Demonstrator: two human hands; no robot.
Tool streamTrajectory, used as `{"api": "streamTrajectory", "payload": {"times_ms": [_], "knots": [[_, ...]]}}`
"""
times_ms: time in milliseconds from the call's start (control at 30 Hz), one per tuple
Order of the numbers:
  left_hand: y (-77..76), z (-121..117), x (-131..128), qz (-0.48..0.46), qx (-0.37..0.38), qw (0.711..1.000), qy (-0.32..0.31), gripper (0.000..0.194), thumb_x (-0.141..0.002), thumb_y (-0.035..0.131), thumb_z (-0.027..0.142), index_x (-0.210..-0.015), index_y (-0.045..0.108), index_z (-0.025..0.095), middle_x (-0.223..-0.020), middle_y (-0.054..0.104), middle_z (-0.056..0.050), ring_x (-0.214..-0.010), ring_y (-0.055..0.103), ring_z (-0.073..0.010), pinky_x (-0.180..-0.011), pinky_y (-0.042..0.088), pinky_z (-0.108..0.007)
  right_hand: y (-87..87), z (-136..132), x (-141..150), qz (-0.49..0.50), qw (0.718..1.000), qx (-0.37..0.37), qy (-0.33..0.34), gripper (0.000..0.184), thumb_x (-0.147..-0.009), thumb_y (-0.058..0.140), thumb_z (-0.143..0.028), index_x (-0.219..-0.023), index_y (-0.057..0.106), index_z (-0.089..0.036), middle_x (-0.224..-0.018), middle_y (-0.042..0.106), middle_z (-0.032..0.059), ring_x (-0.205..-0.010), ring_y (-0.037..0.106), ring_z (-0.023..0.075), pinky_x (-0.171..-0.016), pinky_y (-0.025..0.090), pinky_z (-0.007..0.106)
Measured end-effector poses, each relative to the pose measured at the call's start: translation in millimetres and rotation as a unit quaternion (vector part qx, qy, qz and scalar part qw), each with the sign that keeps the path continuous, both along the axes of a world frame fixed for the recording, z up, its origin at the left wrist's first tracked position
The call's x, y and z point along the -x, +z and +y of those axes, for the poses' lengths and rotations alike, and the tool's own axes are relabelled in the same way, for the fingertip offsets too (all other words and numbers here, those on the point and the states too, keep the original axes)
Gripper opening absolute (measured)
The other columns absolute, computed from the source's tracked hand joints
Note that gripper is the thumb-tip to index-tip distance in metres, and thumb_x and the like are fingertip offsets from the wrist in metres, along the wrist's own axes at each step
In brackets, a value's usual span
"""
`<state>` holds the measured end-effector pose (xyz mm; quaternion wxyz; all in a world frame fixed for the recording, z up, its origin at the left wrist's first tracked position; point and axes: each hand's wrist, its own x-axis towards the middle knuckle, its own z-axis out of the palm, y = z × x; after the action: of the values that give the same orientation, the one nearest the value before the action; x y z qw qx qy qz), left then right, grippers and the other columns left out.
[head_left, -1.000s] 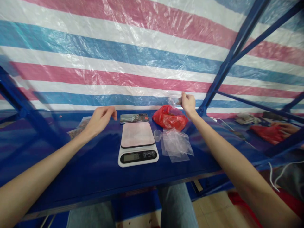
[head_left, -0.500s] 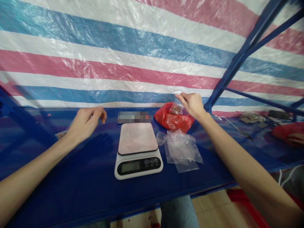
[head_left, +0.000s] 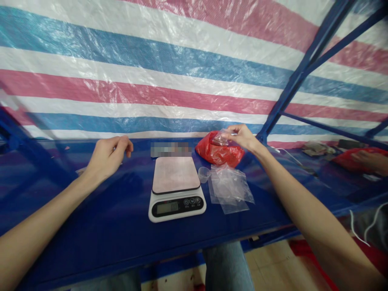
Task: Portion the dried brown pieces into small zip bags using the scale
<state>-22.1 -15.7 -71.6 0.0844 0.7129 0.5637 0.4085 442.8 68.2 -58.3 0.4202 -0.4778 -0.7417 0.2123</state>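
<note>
My right hand [head_left: 241, 136] pinches the top of a small clear plastic bag [head_left: 220, 138] with brownish contents. That bag sits at the mouth of a red plastic bag [head_left: 220, 154]. My left hand [head_left: 110, 157] is curled closed left of the scale, its palm side hidden, so I cannot tell what it holds, if anything. A pale scrap of plastic [head_left: 81, 171] shows by the left wrist. Between my hands stands a white digital scale [head_left: 176, 176], its display at zero. A small clear cup [head_left: 204, 174] and several clear zip bags [head_left: 230, 189] lie right of it.
Behind the scale lies a flat object [head_left: 171, 149], blurred out. A striped tarp [head_left: 151, 89] hangs behind the blue tabletop [head_left: 106, 234]. A blue metal frame [head_left: 291, 97] rises at right. Farther right, another person's hand [head_left: 371, 159] touches a red bag [head_left: 342, 157].
My right hand has lowered slightly and shifted left, with the small clear bag now sitting lower against the red bag. My left hand has stayed almost still. The view has shifted a little.
</note>
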Motion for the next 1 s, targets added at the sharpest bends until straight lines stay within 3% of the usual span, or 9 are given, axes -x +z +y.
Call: {"api": "streamTrajectory", "payload": {"times_ms": [200,367,567,733,800,867,933,1000], "knots": [[-3.6,5,4,0.003,-0.014,1.000,-0.004,0.048,-0.100,0.040,0.048,-0.070,0.067,0.022,-0.065,0.069,-0.001,-0.062,0.059,-0.0189,-0.069,0.041,-0.029,2.6,0,-3,-0.002,0.998,-0.058,-0.013,0.051,-0.064,0.088,-0.068,-0.067,0.072,-0.020,-0.072,0.072,0.0039,-0.068,0.061,0.0187,-0.070,0.049,0.033],[-6.3,9,7,0.001,-0.015,1.000,0.003,0.050,-0.099,0.039,0.051,-0.067,0.067,0.024,-0.063,0.068,-0.003,-0.058,0.059,-0.0201,-0.065,0.041,-0.031,5.1,2,-12,-0.040,0.996,-0.073,-0.041,0.055,-0.073,0.080,-0.073,-0.061,0.066,-0.022,-0.063,0.066,0.0022,-0.061,0.056,0.0183,-0.064,0.046,0.034],[-9.7,13,10,-0.001,-0.025,1.000,-0.002,0.051,-0.100,0.040,0.052,-0.067,0.067,0.024,-0.063,0.069,-0.004,-0.062,0.061,-0.0215,-0.066,0.042,-0.032,11.2,0,-15,-0.015,0.993,-0.103,-0.058,0.047,-0.065,0.089,-0.067,-0.067,0.072,-0.023,-0.072,0.074,0.0059,-0.069,0.064,0.0222,-0.070,0.052,0.037],[-12.9,14,11,0.006,-0.026,1.000,-0.013,0.053,-0.101,0.039,0.054,-0.069,0.067,0.023,-0.063,0.070,-0.005,-0.063,0.063,-0.0227,-0.068,0.044,-0.033,13.6,0,-17,0.053,0.983,-0.133,-0.112,0.047,-0.081,0.077,-0.068,-0.082,0.077,-0.022,-0.076,0.076,0.0106,-0.062,0.065,0.0238,-0.055,0.051,0.037],[-13.2,14,11,0.004,-0.028,0.999,-0.015,0.053,-0.101,0.039,0.055,-0.068,0.066,0.024,-0.063,0.069,-0.004,-0.063,0.064,-0.0228,-0.068,0.044,-0.033,13.9,-13,-14,0.103,0.974,-0.157,-0.130,0.046,-0.089,0.072,-0.066,-0.102,0.080,-0.022,-0.089,0.080,0.0145,-0.069,0.072,0.0283,-0.055,0.055,0.041],[-13.2,13,10,0.002,-0.026,1.000,-0.015,0.054,-0.101,0.038,0.056,-0.067,0.065,0.024,-0.062,0.069,-0.004,-0.063,0.064,-0.0224,-0.068,0.044,-0.032,11.8,-40,-8,0.123,0.970,-0.175,-0.117,0.047,-0.096,0.068,-0.059,-0.128,0.077,-0.026,-0.112,0.082,0.0175,-0.088,0.078,0.0351,-0.067,0.063,0.047],[-13.1,13,8,0.004,-0.019,1.000,-0.017,0.055,-0.101,0.037,0.056,-0.066,0.065,0.025,-0.063,0.069,-0.004,-0.063,0.063,-0.0223,-0.067,0.044,-0.032,4.9,-79,-2,0.061,0.979,-0.176,-0.086,0.047,-0.105,0.059,-0.050,-0.147,0.069,-0.033,-0.132,0.078,0.0156,-0.111,0.078,0.0400,-0.083,0.067,0.054],[-13.1,13,7,0.008,-0.014,1.000,-0.022,0.055,-0.101,0.037,0.056,-0.067,0.065,0.024,-0.063,0.069,-0.004,-0.065,0.064,-0.0226,-0.068,0.044,-0.032,-8.0,-119,3,-0.080,0.977,-0.192,-0.039,0.049,-0.107,0.054,-0.039,-0.155,0.060,-0.043,-0.154,0.065,0.0070,-0.139,0.064,0.0396,-0.110,0.059,0.060]]}}
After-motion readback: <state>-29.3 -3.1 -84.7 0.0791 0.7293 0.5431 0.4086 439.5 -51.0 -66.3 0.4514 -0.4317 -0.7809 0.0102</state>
